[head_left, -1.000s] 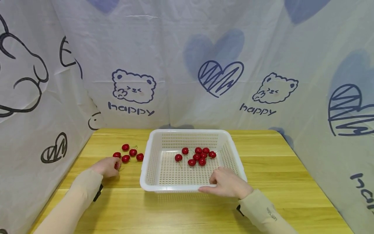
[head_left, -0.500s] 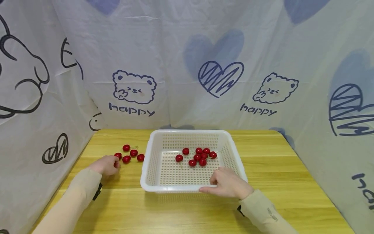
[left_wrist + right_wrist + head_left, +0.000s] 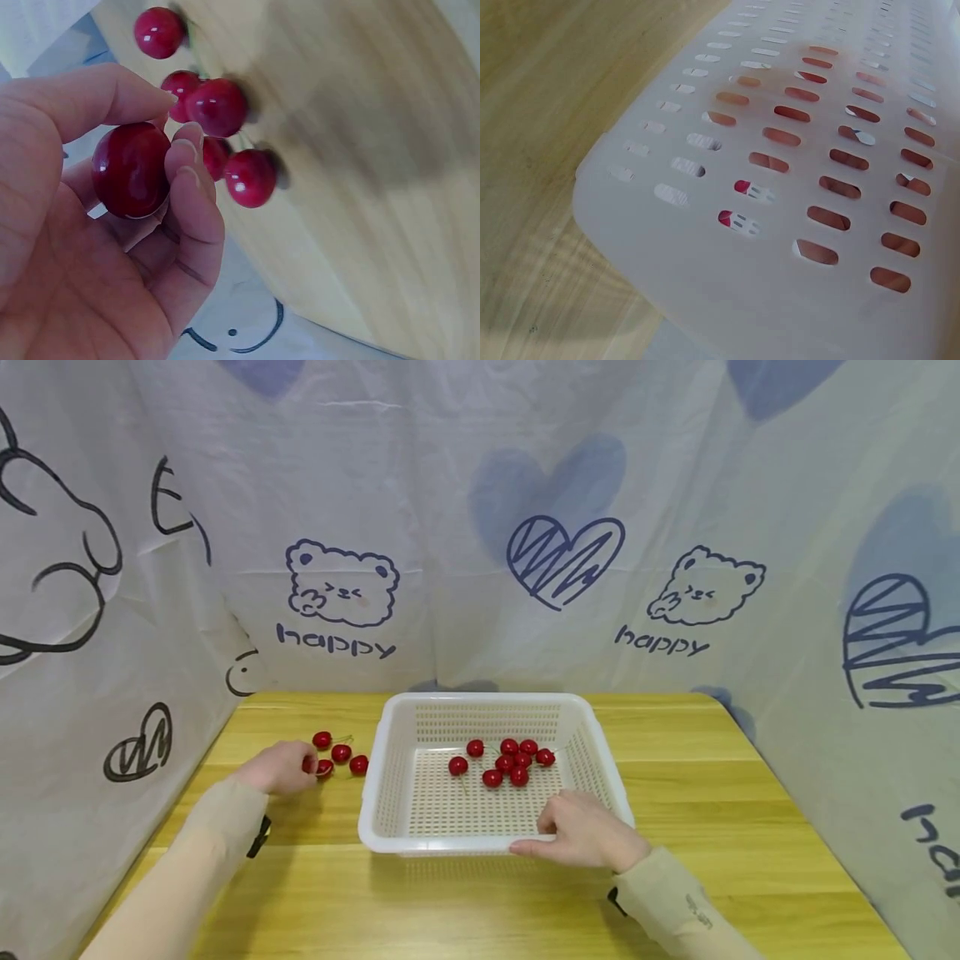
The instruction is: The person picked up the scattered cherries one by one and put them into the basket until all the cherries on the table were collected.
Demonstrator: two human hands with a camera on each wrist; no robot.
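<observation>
My left hand (image 3: 279, 768) pinches a red cherry (image 3: 133, 171) between thumb and curled fingertips. Close beyond its fingers, several more cherries (image 3: 251, 178) with thin stems lie on the wooden table, left of the basket. The hand covers part of this group in the head view. A white perforated plastic basket (image 3: 435, 842) stands at the middle, with several cherries (image 3: 492, 778) on its floor. On its near rim, towards the right corner, my right hand (image 3: 588, 835) grips with the thumb outside and the fingers inside. Those fingers show through the slotted wall (image 3: 780, 247) in the right wrist view.
The yellow wood-grain table (image 3: 712, 827) extends in front of the basket and to its right. A pale printed cloth (image 3: 442, 568) hangs behind the table and along both sides. The basket's left wall (image 3: 378, 768) stands close beside the nearest loose cherry (image 3: 359, 765).
My left hand has moved forward and slightly right with its cherry, now overlapping the loose group. My right hand and the basket have stayed in place.
</observation>
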